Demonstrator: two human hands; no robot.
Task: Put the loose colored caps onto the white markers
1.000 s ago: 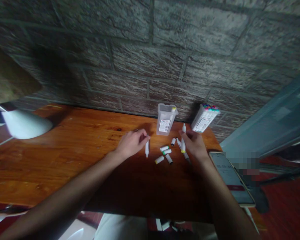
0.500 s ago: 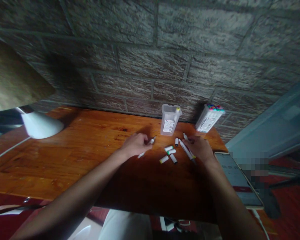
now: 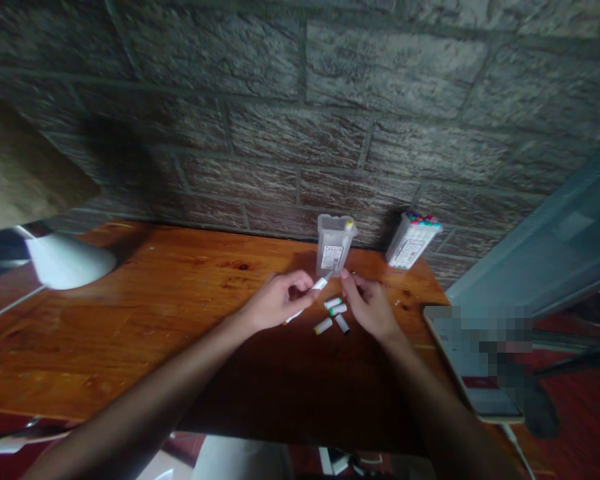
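Note:
My left hand is closed round a white marker, which slants up to the right with its bare tip toward the clear plastic case. My right hand is pinched just right of that tip; what sits between its fingers is mostly hidden. Between the hands lie several loose white caps: a green-ended cap, a yellow-ended cap and a black-ended cap. Behind them stands the clear plastic case, with one yellow-ended marker in it.
A second case full of coloured markers stands at the back right, near the brick wall. A phone with a cable lies at the right edge of the wooden table. A lamp is on the left.
My right hand has moved left, toward the marker in my left hand. The markers and black-ended cap that lay beside it no longer show. My left hand has shifted right and tilted its marker.

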